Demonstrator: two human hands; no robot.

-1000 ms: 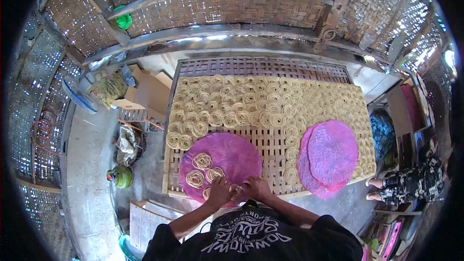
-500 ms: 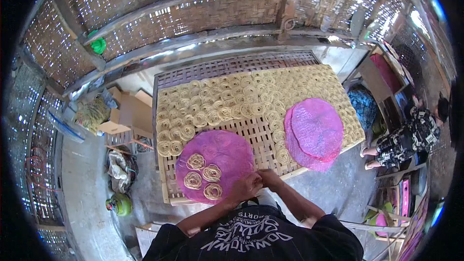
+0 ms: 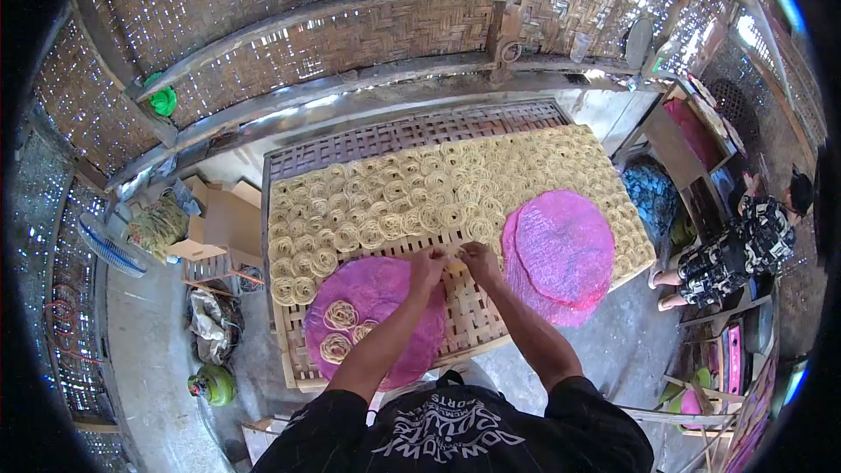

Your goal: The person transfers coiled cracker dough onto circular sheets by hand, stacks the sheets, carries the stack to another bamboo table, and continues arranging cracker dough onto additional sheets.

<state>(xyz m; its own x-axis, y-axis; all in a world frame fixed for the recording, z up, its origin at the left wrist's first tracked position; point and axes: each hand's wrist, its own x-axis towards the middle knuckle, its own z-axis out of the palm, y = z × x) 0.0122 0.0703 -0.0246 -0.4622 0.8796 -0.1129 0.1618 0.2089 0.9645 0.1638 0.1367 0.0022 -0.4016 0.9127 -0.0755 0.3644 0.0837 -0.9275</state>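
Over the slatted bamboo rack (image 3: pixel 477 302), my left hand (image 3: pixel 427 268) and my right hand (image 3: pixel 478 263) are close together with fingers pinched. Between them is a small pale-yellow noodle nest (image 3: pixel 454 266), partly covered by the fingers. Rows of similar coiled noodle nests (image 3: pixel 385 197) cover the back and right of the rack. A round pink sheet (image 3: pixel 385 276) lies at the front left, beneath my left forearm. Three noodle nests (image 3: pixel 341 314) show on it, one partly behind the forearm. More round pink sheets (image 3: pixel 561 250) lie stacked on the nests at the right.
A person in patterned clothes (image 3: pixel 740 241) is at the right, beside a wooden cabinet (image 3: pixel 683 149). To the left are a cardboard box (image 3: pixel 229 215), a blue fan (image 3: pixel 109 245) and a green gas cylinder (image 3: pixel 213 384). A woven bamboo wall (image 3: pixel 324 44) stands behind the rack.
Both hands have moved forward from the rack's front edge to over its bare slats, arms stretched out. My left forearm now crosses the left pink sheet, hiding part of its nests. The view has shifted slightly.
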